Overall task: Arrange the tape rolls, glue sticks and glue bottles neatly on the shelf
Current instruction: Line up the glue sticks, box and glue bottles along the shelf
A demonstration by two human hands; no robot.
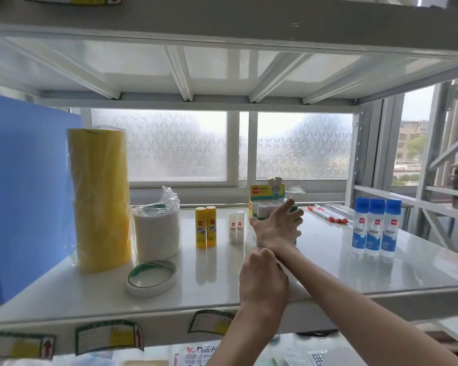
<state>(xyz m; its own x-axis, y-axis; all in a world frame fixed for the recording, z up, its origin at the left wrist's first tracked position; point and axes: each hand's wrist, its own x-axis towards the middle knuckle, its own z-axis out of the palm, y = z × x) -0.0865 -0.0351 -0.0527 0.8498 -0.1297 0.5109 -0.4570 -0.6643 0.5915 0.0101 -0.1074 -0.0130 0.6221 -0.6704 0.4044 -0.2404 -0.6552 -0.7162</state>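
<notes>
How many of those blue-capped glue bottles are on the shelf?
3, standing upright in a row at the shelf's right end: left bottle, middle bottle, right bottle. None seem hidden.

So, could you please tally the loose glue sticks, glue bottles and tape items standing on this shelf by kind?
Yellow glue sticks: 2
White glue sticks: 2
Blue-capped glue bottles: 3
Yellow tape stack: 1
White wrapped tape stack: 1
Flat tape roll: 1
Total: 10
</notes>
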